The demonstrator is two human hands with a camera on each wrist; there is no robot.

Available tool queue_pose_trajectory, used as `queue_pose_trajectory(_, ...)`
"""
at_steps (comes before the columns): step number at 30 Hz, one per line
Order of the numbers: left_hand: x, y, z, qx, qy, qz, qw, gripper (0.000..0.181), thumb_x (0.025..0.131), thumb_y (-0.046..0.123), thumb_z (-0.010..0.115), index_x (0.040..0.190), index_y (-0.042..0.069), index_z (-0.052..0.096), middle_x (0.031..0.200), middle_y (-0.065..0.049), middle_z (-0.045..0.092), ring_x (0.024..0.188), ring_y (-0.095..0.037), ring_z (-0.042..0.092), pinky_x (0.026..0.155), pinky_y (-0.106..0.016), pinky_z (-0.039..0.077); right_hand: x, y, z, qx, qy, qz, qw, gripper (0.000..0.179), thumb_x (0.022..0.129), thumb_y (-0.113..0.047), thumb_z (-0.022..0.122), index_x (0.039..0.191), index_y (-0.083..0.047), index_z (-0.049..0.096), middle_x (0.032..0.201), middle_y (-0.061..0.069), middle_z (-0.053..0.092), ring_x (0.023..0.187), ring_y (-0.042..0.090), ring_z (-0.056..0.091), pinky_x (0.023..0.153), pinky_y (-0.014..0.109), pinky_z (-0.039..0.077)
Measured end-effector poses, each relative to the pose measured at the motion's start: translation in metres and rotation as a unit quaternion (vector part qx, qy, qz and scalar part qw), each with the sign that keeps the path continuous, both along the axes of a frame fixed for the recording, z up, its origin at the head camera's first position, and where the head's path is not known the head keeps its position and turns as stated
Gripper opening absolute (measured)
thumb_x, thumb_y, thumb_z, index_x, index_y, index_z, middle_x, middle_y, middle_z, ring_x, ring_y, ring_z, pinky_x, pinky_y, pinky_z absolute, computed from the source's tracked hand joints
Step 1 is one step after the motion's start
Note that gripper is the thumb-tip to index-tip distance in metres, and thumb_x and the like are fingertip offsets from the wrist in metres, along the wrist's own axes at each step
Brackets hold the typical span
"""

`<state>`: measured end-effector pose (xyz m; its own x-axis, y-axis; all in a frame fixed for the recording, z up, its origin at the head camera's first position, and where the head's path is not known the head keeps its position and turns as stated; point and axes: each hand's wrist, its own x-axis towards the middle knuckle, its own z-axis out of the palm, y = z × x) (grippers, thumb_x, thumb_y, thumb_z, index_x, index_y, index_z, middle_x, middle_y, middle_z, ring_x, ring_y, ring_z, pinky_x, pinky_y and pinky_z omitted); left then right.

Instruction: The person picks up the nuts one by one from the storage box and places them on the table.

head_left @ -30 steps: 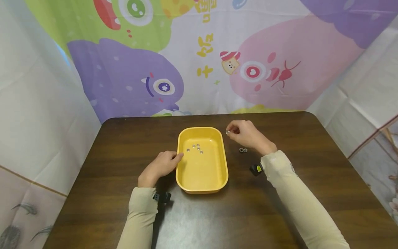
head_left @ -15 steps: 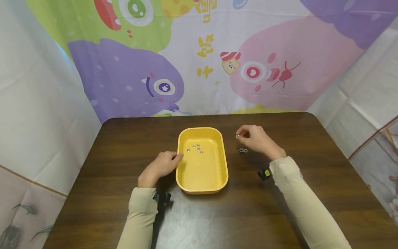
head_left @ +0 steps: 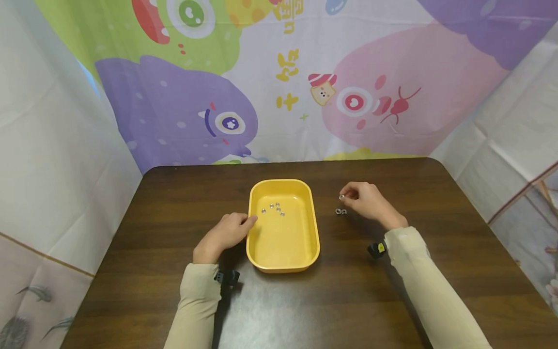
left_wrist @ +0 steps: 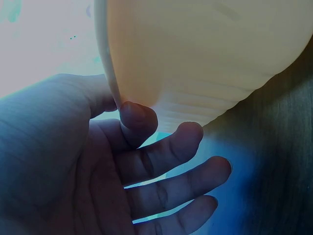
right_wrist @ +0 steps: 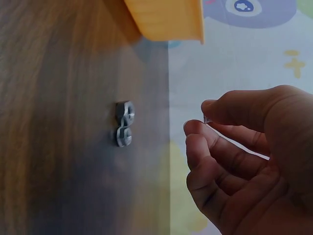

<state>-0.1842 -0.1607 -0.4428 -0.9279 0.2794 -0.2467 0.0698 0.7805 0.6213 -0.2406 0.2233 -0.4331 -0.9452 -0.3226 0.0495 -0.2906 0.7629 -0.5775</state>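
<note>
A yellow plastic tray (head_left: 283,247) sits on the table, and several small shiny metal nuts (head_left: 278,210) lie inside it near its far left part. My left hand (head_left: 225,233) grips the tray's left rim between thumb and index finger; in the left wrist view its other fingers (left_wrist: 178,188) extend below, off the wall. To the right of the tray, my right hand (head_left: 368,201) pinches a small metal nut (head_left: 342,197) between thumb and fingertips, above the table. Just below that hand, two hex nuts (right_wrist: 125,112) lie touching or nearly touching on the wood.
The dark brown wooden table (head_left: 279,310) extends around the tray on all sides. Behind it hangs a cartoon-printed cloth (head_left: 270,131), level with the table's far edge. Pale cloth (head_left: 48,145) hangs at the left side too.
My right hand has moved right and toward me, away from the tray's far right corner to above the two loose nuts, with the nut still pinched. My left hand and the tray have stayed put.
</note>
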Motion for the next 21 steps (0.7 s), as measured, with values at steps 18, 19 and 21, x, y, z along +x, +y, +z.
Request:
queue_pose_trajectory(18, -0.001, 0.0, -0.002, 0.0, -0.006, 0.002, 1.0, 0.043, 0.109, 0.04, 0.044, 0.107, 0.003, 0.067, 0.073, -0.005, 0.048, 0.066, -0.019, 0.049, 0.065, -0.032, 0.04, 0.002, 0.022, -0.022, 0.0, -0.027, -0.01, 0.9996, 0.012, 0.096, -0.013, 0.068, 0.105, -0.006, 0.072, 0.095, 0.01, 0.071, 0.083, 0.021, 0.064, 0.073, 0.033, 0.051)
queue_pose_trajectory(19, -0.001, 0.0, -0.002, -0.001, -0.007, 0.003, 1.0, 0.044, 0.109, 0.04, 0.043, 0.108, 0.003, 0.067, 0.073, -0.005, 0.048, 0.067, -0.019, 0.05, 0.066, -0.032, 0.04, 0.002, 0.023, -0.023, 0.002, -0.025, -0.012, 0.9996, 0.012, 0.096, -0.013, 0.068, 0.104, -0.006, 0.072, 0.094, 0.009, 0.071, 0.084, 0.021, 0.064, 0.074, 0.034, 0.05)
queue_pose_trajectory(21, 0.0, 0.0, -0.002, -0.001, -0.01, 0.005, 0.9999, 0.044, 0.109, 0.04, 0.043, 0.109, 0.003, 0.067, 0.073, -0.005, 0.048, 0.068, -0.019, 0.05, 0.066, -0.032, 0.04, 0.002, 0.023, -0.025, 0.007, -0.019, -0.012, 0.9997, 0.011, 0.095, -0.013, 0.068, 0.102, -0.006, 0.073, 0.092, 0.008, 0.071, 0.084, 0.021, 0.064, 0.075, 0.034, 0.049)
